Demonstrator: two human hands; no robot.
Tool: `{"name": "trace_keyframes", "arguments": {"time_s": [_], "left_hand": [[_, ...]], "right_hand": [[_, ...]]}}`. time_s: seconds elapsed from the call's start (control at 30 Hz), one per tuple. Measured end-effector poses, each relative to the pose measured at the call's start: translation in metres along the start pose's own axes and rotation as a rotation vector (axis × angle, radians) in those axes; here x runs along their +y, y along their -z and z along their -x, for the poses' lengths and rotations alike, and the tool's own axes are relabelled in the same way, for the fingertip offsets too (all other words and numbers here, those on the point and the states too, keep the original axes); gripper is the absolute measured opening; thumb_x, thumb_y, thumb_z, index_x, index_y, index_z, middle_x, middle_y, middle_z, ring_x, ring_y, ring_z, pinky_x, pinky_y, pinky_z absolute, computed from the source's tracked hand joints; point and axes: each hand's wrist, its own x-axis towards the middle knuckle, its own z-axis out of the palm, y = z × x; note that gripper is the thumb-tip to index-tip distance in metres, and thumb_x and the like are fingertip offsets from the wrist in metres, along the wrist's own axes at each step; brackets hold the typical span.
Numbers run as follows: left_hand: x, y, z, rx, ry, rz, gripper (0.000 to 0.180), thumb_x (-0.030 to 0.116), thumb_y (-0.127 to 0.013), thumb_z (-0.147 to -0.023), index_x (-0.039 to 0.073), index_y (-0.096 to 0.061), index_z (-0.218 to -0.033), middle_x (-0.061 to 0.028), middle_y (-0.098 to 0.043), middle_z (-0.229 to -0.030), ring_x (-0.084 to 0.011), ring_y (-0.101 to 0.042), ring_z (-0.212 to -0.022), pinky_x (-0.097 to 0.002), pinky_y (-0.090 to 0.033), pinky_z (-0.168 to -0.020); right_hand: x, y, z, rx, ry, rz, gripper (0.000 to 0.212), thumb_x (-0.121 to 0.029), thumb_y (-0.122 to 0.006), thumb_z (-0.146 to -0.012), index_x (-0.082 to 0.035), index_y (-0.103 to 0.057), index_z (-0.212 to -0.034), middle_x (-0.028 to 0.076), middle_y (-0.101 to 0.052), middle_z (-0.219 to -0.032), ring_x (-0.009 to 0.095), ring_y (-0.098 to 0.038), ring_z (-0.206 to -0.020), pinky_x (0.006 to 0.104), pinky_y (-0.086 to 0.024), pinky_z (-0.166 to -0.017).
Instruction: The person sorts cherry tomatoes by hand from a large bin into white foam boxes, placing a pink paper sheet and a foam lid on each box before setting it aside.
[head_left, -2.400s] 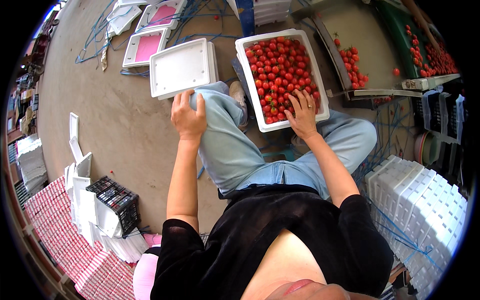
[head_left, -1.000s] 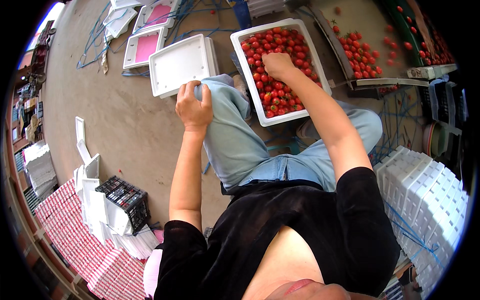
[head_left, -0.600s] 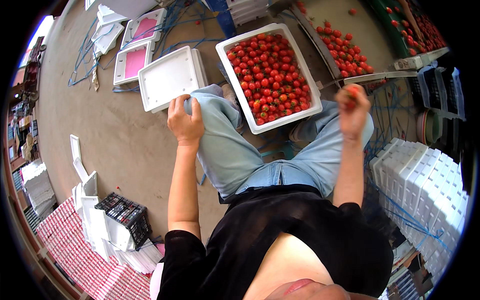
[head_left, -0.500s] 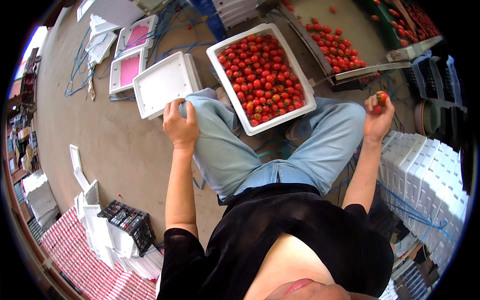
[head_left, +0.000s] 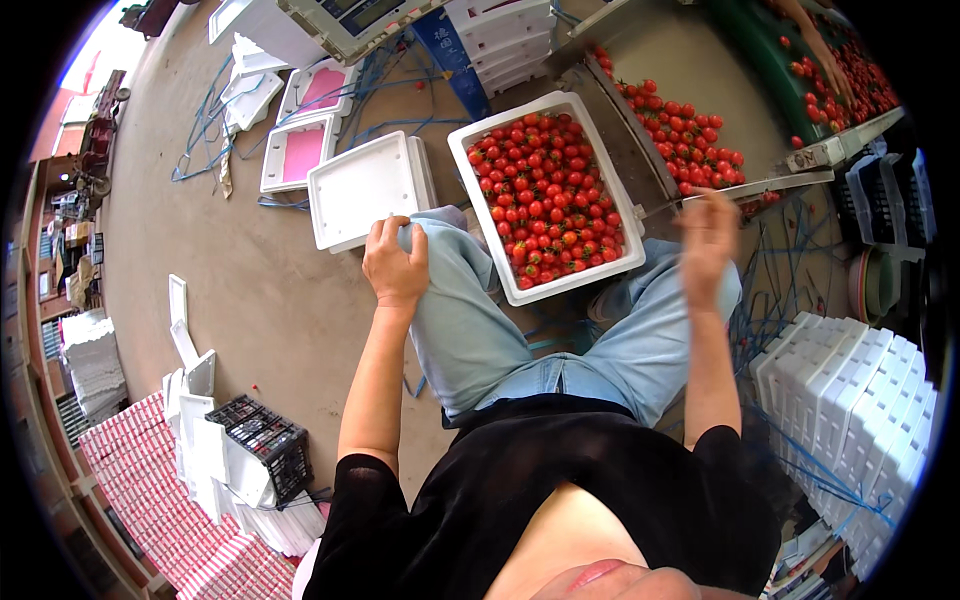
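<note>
"Tomatoes (head_left: 545,200) are being held in a white box (head_left: 580,283), at one o'clock from the middle of the view. Are more being shown?"

"Yes, a loose heap is being borne by a table (head_left: 720,60) at two o'clock."

"How is the left hand (head_left: 395,265) being placed?"

"It is being rested on the left knee, at ten o'clock, with its fingers loosely bent; nothing is being seen in its hold."

"And the right hand (head_left: 708,245)?"

"Between two and three o'clock, it is being held up by the right knee, near the table's edge. It is being shown blurred: how far open it is, and whether anything is being gripped, cannot be told."

"What is being seen around?"

"Toward eleven o'clock, a white tray (head_left: 360,190) is being seen near the left hand. At eight, a black crate (head_left: 260,445) is being flanked by white pieces. Toward four, stacked boxes (head_left: 850,400) are being crossed by blue straps. At two, farther out, another person's hand (head_left: 833,78) is being held over tomatoes."
</note>
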Motion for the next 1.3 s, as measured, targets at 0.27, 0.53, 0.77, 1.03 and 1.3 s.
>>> {"name": "trace_keyframes", "arguments": {"time_s": [0.27, 0.53, 0.77, 1.03, 1.3], "left_hand": [[0.007, -0.015, 0.000, 0.008, -0.022, 0.073, 0.026, 0.029, -0.061, -0.088, 0.006, -0.069, -0.097, -0.0129, -0.066, -0.099, -0.0354, -0.064, -0.093, -0.0445, -0.051, -0.080], [-0.014, -0.001, 0.006, 0.060, 0.042, 0.112, 0.024, 0.027, -0.062, -0.087, 0.006, -0.069, -0.096, -0.0140, -0.067, -0.097, -0.0360, -0.065, -0.091, -0.0451, -0.052, -0.080], [-0.020, -0.001, 0.007, 0.086, 0.079, 0.110, 0.025, 0.029, -0.062, -0.085, 0.007, -0.069, -0.095, -0.0138, -0.067, -0.098, -0.0361, -0.064, -0.092, -0.0452, -0.052, -0.080], [-0.021, 0.000, 0.010, 0.077, 0.090, 0.112, 0.025, 0.029, -0.062, -0.085, 0.007, -0.068, -0.096, -0.0134, -0.067, -0.097, -0.0353, -0.065, -0.093, -0.0453, -0.052, -0.080], [-0.016, 0.001, 0.008, 0.068, 0.084, 0.111, 0.026, 0.029, -0.062, -0.085, 0.006, -0.068, -0.096, -0.0137, -0.066, -0.098, -0.0350, -0.064, -0.094, -0.0455, -0.051, -0.081]], "right_hand": [[0.148, -0.129, 0.038, -0.554, 0.434, 0.889, 0.039, -0.005, -0.059, -0.083, -0.007, -0.060, -0.122, 0.019, -0.051, -0.131, 0.039, -0.049, -0.118, 0.0518, -0.039, -0.101], [0.138, -0.120, 0.028, -0.776, 0.467, 0.878, 0.030, -0.012, -0.067, -0.080, -0.008, -0.061, -0.109, 0.020, -0.050, -0.122, 0.039, -0.052, -0.112, 0.0529, -0.045, -0.093], [0.137, -0.124, 0.022, -0.728, 0.492, 0.671, 0.031, -0.002, -0.066, -0.078, -0.006, -0.060, -0.108, 0.018, -0.049, -0.120, 0.039, -0.057, -0.103, 0.0443, -0.052, -0.088], [0.061, -0.102, -0.019, -0.375, 0.299, 0.286, 0.026, 0.004, -0.068, -0.082, -0.005, -0.062, -0.105, 0.010, -0.054, -0.104, 0.020, -0.061, -0.081, 0.0308, -0.052, -0.068], [0.016, -0.026, -0.146, 0.026, 0.411, 0.414, 0.021, -0.013, -0.068, -0.090, -0.004, -0.064, -0.109, 0.008, -0.058, -0.105, 0.019, -0.059, -0.095, 0.0328, -0.049, -0.086]]}}
